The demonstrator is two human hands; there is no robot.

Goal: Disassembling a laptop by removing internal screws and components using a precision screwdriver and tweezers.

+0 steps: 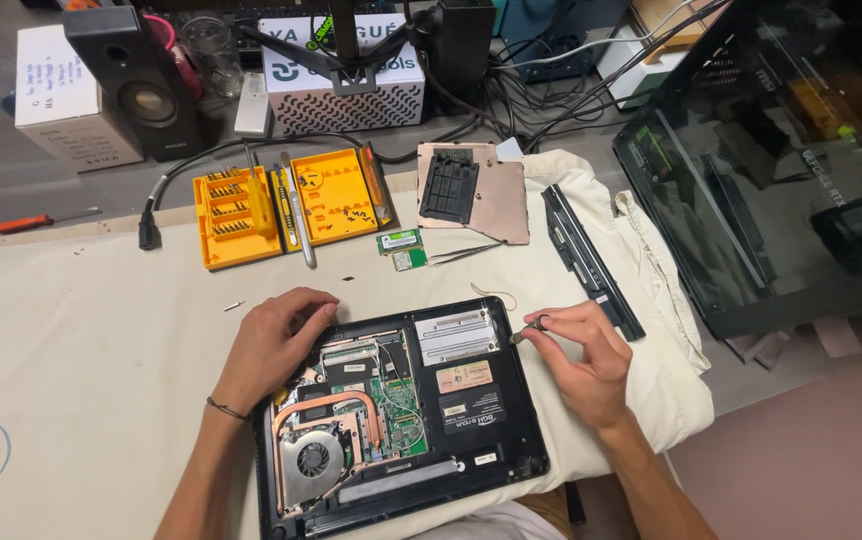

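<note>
Over the opened laptop [391,410], left hand [271,345] rests curled, empty; right hand [576,365] pinches a small screwdriver [529,330].

- The opened laptop [401,410] is cut off by the frame's bottom edge at its lower left corner.
- The right hand [579,362] pinches a small dark tool [529,330]; too small to tell its kind.
- The left hand [273,345] hides the laptop's upper left corner.
- The glass-sided computer case [781,160] runs off the right edge.
</note>
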